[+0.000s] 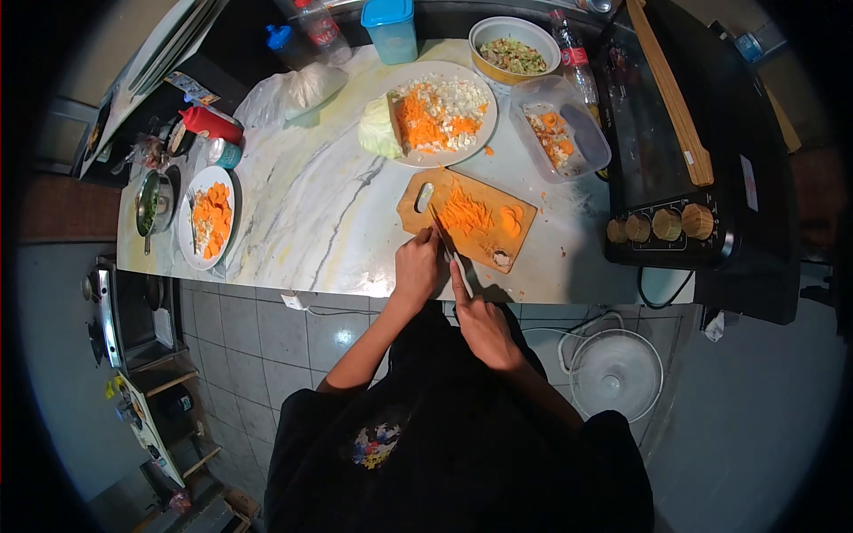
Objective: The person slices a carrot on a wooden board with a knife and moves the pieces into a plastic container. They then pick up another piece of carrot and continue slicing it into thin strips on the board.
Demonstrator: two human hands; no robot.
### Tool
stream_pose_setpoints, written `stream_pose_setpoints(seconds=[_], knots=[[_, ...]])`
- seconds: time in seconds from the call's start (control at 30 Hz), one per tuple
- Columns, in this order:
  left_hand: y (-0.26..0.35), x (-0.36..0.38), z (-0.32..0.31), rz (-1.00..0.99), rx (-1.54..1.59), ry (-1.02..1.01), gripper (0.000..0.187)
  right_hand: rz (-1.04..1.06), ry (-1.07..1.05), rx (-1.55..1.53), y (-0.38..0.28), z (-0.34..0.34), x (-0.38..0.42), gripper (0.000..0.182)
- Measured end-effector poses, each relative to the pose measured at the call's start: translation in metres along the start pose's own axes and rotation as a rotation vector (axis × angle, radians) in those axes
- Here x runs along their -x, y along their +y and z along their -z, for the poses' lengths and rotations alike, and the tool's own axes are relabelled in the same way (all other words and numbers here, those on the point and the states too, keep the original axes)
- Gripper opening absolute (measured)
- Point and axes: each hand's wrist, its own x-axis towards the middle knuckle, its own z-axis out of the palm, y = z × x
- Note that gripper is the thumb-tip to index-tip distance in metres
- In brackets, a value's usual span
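Observation:
A wooden cutting board (418,218) lies near the counter's front edge, with a pile of shredded carrot (466,211) and some carrot slices (511,220) on it. My right hand (484,327) grips a knife (447,244), its index finger stretched along the top. The blade points away from me over the board's near left edge. Close beside the blade, my left hand (418,269) has its fingers bunched together at the board's edge; whatever they pinch, if anything, is hidden. A small pale piece (502,258) sits at the board's near right corner.
Behind the board stand a plate (487,133) with cabbage and carrot, a plastic container (586,147) and a bowl (480,44) of chopped vegetables. A white plate (188,240) of carrots sits left. An oven (666,253) borders the right; a round fan (616,377) is below.

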Motion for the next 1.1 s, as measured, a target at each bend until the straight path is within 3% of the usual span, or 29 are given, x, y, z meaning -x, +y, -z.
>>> stream_pose_setpoints(seconds=[0.27,0.57,0.8,0.87,1.1], knots=[[0.004,-0.004,0.003,0.002,0.078,0.092,0.022,0.011,0.029,0.023,0.002,-0.008,-0.042,0.090],[0.006,-0.002,0.002,0.006,0.049,0.138,0.014,-0.019,-0.024,0.067,-0.003,-0.005,-0.033,0.087],[0.002,0.001,-0.001,0.006,0.088,0.152,0.013,-0.003,0.018,0.044,0.002,-0.013,-0.046,0.091],[-0.003,0.000,0.000,-0.004,-0.001,0.020,0.035,0.006,0.025,0.028,0.003,-0.009,-0.052,0.091],[0.005,-0.002,0.008,0.049,0.039,0.029,0.037,-0.053,-0.022,0.031,0.012,-0.005,-0.040,0.100]])
